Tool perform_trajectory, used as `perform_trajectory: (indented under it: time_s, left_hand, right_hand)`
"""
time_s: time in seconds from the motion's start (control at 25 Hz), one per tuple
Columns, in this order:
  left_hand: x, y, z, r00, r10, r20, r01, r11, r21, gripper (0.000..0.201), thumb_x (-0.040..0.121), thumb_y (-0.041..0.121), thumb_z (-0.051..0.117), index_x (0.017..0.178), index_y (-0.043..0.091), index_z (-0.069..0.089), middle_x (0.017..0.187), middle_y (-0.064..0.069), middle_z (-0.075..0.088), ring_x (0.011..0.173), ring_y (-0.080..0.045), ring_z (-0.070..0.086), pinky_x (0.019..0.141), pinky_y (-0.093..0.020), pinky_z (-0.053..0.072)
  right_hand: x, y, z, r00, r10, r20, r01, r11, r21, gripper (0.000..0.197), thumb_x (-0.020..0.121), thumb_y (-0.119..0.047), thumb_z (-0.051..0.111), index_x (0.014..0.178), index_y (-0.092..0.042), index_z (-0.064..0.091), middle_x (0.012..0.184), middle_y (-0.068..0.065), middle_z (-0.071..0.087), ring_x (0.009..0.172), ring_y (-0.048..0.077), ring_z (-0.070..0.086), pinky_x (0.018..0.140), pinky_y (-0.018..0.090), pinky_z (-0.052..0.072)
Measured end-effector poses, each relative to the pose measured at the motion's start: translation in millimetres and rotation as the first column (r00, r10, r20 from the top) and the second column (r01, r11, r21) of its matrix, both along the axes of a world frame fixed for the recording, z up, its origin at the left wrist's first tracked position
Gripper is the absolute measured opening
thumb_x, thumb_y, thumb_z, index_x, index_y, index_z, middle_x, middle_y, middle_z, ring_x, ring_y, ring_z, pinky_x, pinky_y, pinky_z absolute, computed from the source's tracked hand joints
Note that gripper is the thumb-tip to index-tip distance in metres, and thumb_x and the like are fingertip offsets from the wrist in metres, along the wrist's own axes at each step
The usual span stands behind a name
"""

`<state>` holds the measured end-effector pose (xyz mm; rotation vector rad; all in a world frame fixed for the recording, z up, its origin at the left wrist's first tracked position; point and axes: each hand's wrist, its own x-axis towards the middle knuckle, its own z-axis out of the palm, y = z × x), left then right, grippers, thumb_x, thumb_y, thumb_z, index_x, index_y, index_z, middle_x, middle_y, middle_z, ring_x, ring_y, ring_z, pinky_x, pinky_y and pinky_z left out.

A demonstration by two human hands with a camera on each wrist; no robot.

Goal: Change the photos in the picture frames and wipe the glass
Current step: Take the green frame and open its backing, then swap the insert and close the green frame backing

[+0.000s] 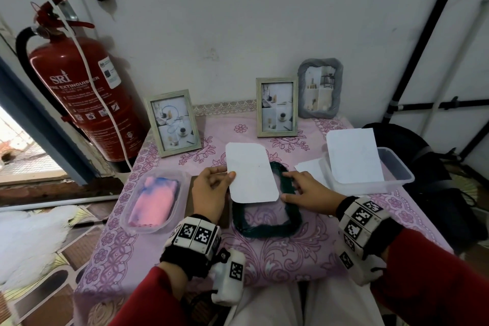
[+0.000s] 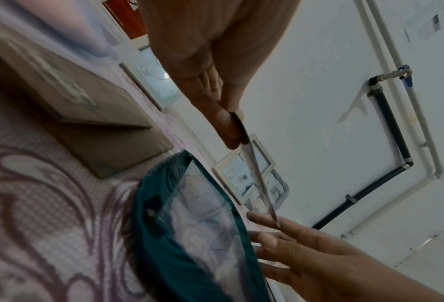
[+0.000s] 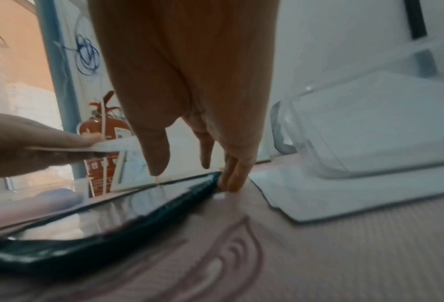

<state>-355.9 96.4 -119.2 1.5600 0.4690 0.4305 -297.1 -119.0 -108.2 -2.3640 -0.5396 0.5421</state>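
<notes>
Photo card (image 1: 251, 172) pinched in my left hand (image 1: 211, 190) hovers over the green frame's (image 1: 267, 230) far end, long axes aligned; right hand's (image 1: 307, 190) straight fingers steady its right rim.

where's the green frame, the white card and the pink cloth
green frame (image 1: 267, 230): head view, near rim.
white card (image 1: 251, 173): head view, middle of its blank face.
pink cloth (image 1: 156, 200): head view, middle of the fold.

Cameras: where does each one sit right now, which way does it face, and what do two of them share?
Head: looks down at the table; both hands and red sleeves show.
Left wrist: along the left hand pinching the white photo edge-on.
Right wrist: along the right hand, fingers on the green frame.
All share the green frame.
</notes>
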Motion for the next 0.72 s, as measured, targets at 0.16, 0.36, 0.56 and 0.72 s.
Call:
perform_trajectory:
  time_s: [0.16, 0.36, 0.56, 0.72]
  left_hand:
    - [6.2, -8.5, -1.2, 1.0, -0.014, 0.012, 0.014, 1.0, 0.021, 0.024, 0.086, 0.005, 0.062, 0.108, -0.001, 0.056, 0.077, -0.012, 0.065, 0.06, -0.017, 0.059, 0.046, -0.021, 0.052]
    - [16.8, -30.8, -2.8, 0.997, -0.079, 0.0, 0.079, 0.997, 0.009, 0.023, 0.087, 0.001, 0.059, 0.11, 0.001, 0.053, 0.079, -0.011, 0.063, 0.077, -0.027, 0.062, 0.073, -0.038, 0.054]
    - [27.9, -53.6, -5.9, 0.99, -0.138, 0.0, 0.138, 0.99, -0.01, 0.024, 0.087, -0.001, 0.058, 0.111, -0.003, 0.053, 0.093, -0.022, 0.065, 0.083, -0.032, 0.063, 0.075, -0.044, 0.054]
    - [34.0, -66.3, -9.6, 0.98, -0.199, -0.025, 0.199, 0.98, -0.003, 0.023, 0.089, -0.001, 0.055, 0.111, -0.001, 0.052, 0.088, -0.019, 0.062, 0.066, -0.022, 0.059, 0.049, -0.022, 0.053]
  right_hand:
    - [-16.3, -13.4, 20.5, 0.962, -0.071, 0.265, 0.047, 0.994, 0.097, 0.054, 0.088, -0.016, 0.056, 0.138, -0.017, 0.034, 0.123, 0.008, 0.037, 0.106, 0.02, 0.047, 0.096, 0.025, 0.038]
    - [-11.4, -56.7, 33.3, 0.845, -0.129, 0.518, 0.223, 0.967, -0.123, 0.051, 0.085, -0.018, 0.054, 0.134, -0.022, 0.041, 0.121, 0.006, 0.044, 0.111, 0.025, 0.043, 0.093, 0.035, 0.037]
    - [-13.3, -100.2, 25.1, 0.855, -0.036, 0.517, 0.261, 0.892, -0.37, 0.045, 0.082, -0.032, 0.055, 0.126, -0.03, 0.045, 0.117, -0.004, 0.051, 0.11, 0.02, 0.043, 0.089, 0.032, 0.027]
    - [-12.7, -114.8, 22.1, 0.858, -0.075, 0.508, 0.264, 0.913, -0.312, 0.019, 0.089, -0.022, 0.049, 0.103, -0.03, 0.059, 0.104, -0.009, 0.06, 0.103, 0.015, 0.048, 0.088, 0.03, 0.03]
